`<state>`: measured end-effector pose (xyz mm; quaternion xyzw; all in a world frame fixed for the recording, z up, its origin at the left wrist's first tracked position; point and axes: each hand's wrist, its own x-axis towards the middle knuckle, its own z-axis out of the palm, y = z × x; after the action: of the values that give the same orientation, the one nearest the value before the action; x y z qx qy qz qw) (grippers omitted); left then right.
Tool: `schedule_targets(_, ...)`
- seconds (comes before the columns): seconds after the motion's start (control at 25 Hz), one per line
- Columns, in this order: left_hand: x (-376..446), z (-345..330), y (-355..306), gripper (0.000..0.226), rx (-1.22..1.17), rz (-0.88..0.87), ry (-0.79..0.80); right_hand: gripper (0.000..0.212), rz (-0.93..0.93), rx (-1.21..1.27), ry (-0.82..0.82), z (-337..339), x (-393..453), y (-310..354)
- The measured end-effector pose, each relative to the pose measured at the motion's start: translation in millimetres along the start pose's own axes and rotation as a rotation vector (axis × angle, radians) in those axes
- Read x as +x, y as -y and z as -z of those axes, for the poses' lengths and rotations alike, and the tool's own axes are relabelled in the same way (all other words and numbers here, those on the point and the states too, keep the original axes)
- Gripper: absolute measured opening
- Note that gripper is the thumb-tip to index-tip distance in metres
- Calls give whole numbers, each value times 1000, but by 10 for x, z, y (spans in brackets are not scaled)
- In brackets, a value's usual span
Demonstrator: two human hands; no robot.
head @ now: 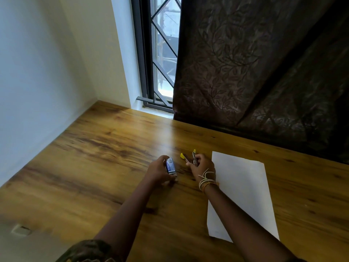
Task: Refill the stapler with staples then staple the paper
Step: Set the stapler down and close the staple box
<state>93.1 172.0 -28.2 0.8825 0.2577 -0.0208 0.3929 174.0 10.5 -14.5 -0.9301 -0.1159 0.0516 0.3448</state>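
The white paper sheet (243, 195) lies flat on the wooden table (94, 157), long axis running away from me. Left hand (158, 172) grips the small blue staple box (171, 166). Right hand (203, 166) holds the little yellow-tipped metal stapler (192, 157), apparently hinged open, tips pointing away. Light, stiff, slippery: pinch its sides.

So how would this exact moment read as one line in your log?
stage: refilling | left hand: holds staple box | right hand: holds opened yellow stapler | paper: flat on table, unstapled
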Motion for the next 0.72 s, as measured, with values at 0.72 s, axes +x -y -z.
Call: schedule_targets(0.72, -355, -306, -31, 44, -183, -32, -272, 30, 267, 27, 61, -308, -682, 116)
